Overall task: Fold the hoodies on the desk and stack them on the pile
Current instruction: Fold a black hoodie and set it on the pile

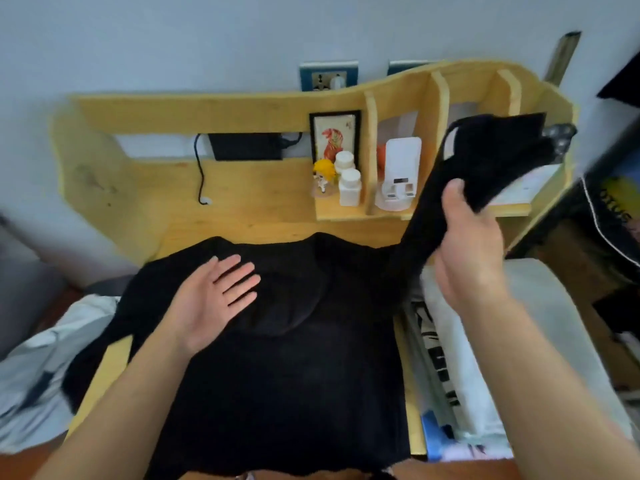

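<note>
Black hoodie (277, 358) flat on desk (114, 362), right hand (474, 244) lifting sleeve (460, 174)

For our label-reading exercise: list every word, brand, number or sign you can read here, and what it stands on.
Yellow lettering on the dark bag at the right edge: cut off and blurred, unreadable.
Black print on the white folded garment: too distorted to read.
Red mark on the framed picture: too small.
Nothing else bears text.

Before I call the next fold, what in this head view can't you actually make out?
- Hoodie: hem cut off by bottom edge; its left sleeve hangs off the desk, end hidden.
- Raised sleeve in right hand: cuff blurred.
- Left hand: touching the fabric or hovering, unclear.
- Pile on the right: count unreadable, partly cut off.
</note>
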`<state>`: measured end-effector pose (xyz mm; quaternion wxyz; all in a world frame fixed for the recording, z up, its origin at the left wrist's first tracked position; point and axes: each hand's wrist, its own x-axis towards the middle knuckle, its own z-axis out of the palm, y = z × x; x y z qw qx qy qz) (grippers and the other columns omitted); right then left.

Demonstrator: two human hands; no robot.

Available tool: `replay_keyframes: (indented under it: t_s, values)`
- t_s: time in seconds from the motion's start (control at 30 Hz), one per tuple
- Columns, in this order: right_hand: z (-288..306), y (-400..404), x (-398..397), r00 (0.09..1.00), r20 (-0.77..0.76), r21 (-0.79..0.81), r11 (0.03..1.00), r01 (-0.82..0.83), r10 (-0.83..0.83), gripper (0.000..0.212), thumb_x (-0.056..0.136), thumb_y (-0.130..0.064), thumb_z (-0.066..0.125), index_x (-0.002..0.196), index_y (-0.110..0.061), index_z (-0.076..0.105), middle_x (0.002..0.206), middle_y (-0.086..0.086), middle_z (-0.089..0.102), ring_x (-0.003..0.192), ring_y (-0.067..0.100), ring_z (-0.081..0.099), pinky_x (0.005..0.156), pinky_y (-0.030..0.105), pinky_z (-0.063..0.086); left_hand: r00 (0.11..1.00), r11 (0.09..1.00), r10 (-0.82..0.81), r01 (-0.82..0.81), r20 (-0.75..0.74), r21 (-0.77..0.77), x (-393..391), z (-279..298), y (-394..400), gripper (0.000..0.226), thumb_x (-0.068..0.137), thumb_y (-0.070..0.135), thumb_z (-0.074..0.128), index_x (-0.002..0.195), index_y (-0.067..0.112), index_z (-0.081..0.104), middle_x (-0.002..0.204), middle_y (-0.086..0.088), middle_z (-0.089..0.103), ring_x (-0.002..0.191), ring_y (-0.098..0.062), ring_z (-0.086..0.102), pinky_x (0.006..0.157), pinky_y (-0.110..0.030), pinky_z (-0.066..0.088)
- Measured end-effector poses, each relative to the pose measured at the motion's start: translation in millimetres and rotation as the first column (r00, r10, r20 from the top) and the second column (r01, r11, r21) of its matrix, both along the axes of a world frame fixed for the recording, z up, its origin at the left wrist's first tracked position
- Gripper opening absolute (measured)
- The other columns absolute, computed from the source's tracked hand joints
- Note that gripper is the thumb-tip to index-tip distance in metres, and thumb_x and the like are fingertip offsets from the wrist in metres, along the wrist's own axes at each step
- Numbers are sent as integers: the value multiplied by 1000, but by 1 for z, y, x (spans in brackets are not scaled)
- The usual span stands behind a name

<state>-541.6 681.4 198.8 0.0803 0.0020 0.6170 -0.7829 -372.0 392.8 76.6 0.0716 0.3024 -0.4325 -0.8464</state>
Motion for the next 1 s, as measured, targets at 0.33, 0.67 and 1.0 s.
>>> replay_keyframes:
  t_s: [0.33,0.67,1.0]
  values:
    - [-223,-174,194,492,319,851,-17,-524,810,62,102,-38,50,159,-28,27,163,-2,28,152,22,19,125,41,15,878,996,10,-51,478,73,80,-97,-108,50,90,54,71,130,26,65,129,-1,70,116,-26,66,95,-48,55]
    - [-236,-76,94,809,565,600,755,-266,-164,48,103,-19,52,149,-9,42,107,9,63,96,24,63,82,37,52,861,971,231,-230,452,-59,95,-120,-105,29,93,24,74,121,22,69,118,-3,74,107,-28,70,99,-48,55]
    - [-254,-81,27,579,731,238,930,279,-361,25,99,-11,51,121,-14,62,128,6,64,97,22,64,75,35,53,791,981,175,-91,586,-171,126,-128,-73,23,97,20,68,119,24,65,112,0,72,103,-26,69,89,-48,58]
